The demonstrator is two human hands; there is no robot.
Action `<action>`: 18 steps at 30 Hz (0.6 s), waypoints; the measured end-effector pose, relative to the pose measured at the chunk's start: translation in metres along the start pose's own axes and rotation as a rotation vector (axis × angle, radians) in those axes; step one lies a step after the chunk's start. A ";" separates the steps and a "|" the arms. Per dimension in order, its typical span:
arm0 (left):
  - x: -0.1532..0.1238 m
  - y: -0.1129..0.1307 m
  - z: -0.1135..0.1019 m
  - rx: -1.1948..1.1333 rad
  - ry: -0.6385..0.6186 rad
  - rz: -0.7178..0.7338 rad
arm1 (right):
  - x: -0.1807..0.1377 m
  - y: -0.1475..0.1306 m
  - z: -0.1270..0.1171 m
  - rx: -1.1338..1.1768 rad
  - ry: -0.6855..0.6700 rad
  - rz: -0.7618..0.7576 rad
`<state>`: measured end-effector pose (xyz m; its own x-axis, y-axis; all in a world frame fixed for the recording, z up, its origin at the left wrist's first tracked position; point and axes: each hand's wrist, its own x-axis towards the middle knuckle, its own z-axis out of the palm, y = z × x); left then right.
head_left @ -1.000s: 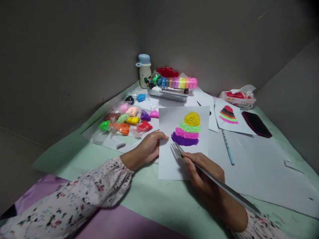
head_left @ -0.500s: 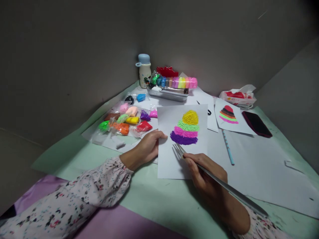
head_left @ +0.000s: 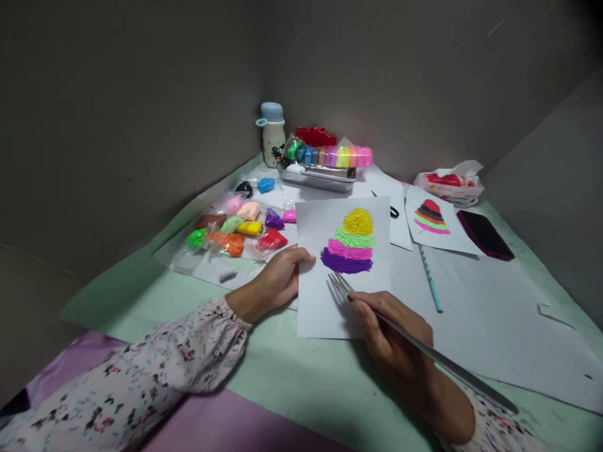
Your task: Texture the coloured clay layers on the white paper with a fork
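Observation:
My left hand pinches the left edge of a white paper sheet, thumb on top, holding it tilted up towards me. On the sheet is a layered clay shape: a yellow dome above light green, pink and purple bands, all with a rough, ridged texture. Between the fingers of my right hand is a metal fork, gripped near its neck. Its tines lie just below the purple band; whether they touch the paper I cannot tell.
Bagged clay pieces in several colours lie at left. Behind are a bottle, a metal tray and a clay pack. On the right are a coloured picture card, pencil, phone and tissue pack.
My right hand and the fork have shifted slightly to the right. The sheet in my left hand has moved a touch to the left. The clay shape looks the same.

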<state>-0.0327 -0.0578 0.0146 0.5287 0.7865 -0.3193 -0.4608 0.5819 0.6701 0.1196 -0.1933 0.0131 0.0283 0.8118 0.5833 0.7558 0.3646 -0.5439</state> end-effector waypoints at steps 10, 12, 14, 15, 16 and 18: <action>-0.001 0.001 0.001 0.026 0.022 -0.006 | -0.003 0.002 -0.004 0.004 0.032 -0.014; -0.001 0.000 0.000 0.035 0.018 -0.008 | -0.002 0.002 -0.004 0.011 0.031 0.010; -0.001 0.000 -0.001 0.042 0.015 -0.005 | -0.002 0.001 -0.004 0.013 0.030 0.023; -0.001 0.000 -0.001 0.048 0.008 -0.005 | -0.002 0.001 -0.004 0.015 0.030 0.024; -0.001 0.000 -0.001 0.052 -0.001 0.001 | -0.001 0.001 -0.003 0.019 0.029 0.023; -0.001 0.000 -0.001 0.054 -0.003 0.006 | -0.001 0.002 -0.003 0.020 0.031 0.020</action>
<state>-0.0341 -0.0582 0.0140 0.5281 0.7895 -0.3128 -0.4249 0.5646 0.7076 0.1233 -0.1947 0.0130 0.0636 0.8048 0.5902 0.7418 0.3574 -0.5674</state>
